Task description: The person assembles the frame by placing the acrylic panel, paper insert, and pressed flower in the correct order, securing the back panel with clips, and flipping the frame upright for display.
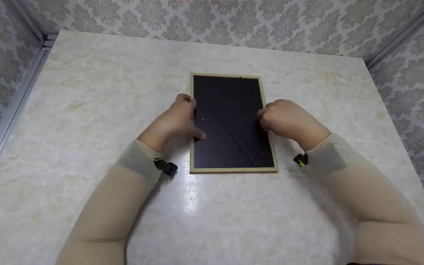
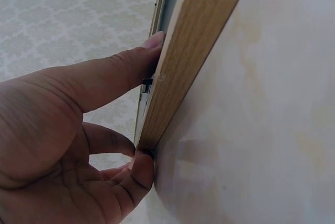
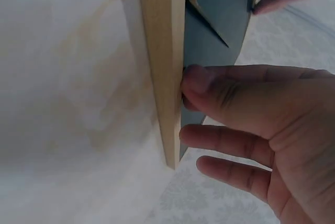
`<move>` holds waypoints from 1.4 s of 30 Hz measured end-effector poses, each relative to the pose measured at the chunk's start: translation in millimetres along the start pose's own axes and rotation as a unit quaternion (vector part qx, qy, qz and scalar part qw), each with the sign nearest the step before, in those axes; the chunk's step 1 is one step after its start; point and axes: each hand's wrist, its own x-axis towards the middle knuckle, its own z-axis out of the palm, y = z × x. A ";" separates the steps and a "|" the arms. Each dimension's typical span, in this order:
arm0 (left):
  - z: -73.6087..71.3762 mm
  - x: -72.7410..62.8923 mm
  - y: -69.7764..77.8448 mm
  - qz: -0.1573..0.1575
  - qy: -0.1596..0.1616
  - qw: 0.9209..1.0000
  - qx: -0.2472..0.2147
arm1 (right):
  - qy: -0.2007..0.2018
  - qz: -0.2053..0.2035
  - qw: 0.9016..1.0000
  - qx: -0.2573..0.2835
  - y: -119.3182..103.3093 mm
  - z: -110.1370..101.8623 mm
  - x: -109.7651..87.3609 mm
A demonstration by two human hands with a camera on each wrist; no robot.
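Observation:
A picture frame (image 1: 234, 170) with a thin light-wood border lies face down, its black backing board (image 1: 226, 92) upward. On the board, a diagonal line marks the edge of the easel stand (image 1: 236, 138). My left hand (image 1: 175, 119) grips the left side, thumb on the backing and other fingers at the outer edge. In the left wrist view, a small dark tab (image 2: 147, 82) juts from the inner rim beside that thumb. At the right side, my right hand (image 1: 292, 119) pinches with thumb and forefinger against the inner rim; what lies between those fingertips is hidden.
A pale marbled tabletop (image 1: 98, 110) extends around the frame. Patterned wall panels (image 1: 197, 22) stand behind and at both sides, with metal rails (image 1: 9, 110) along the left. Each wrist carries a strap with a black buckle (image 1: 168, 167).

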 end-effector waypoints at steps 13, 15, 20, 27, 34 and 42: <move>2.1 2.6 -0.8 0.006 0.006 1.000 -0.005 | 0.052 0.194 0.944 0.262 33.9 28.6 -8.9; 3.5 2.7 -0.1 0.008 0.007 1.000 -0.005 | 0.077 0.240 0.917 0.308 36.2 35.7 -7.8; 3.8 2.0 0.0 0.015 0.009 1.000 -0.005 | 0.083 0.350 0.866 0.349 36.5 44.0 -4.0; 0.1 0.6 -2.8 0.013 0.007 1.000 -0.008 | 0.102 0.425 0.799 0.412 30.3 49.8 2.2; -0.8 -0.6 -2.0 0.011 0.006 1.000 -0.005 | 0.135 0.439 0.769 0.445 21.3 51.1 4.1; 0.4 0.7 -3.3 0.014 0.005 1.000 -0.004 | 0.129 0.427 0.787 0.427 24.4 53.1 4.7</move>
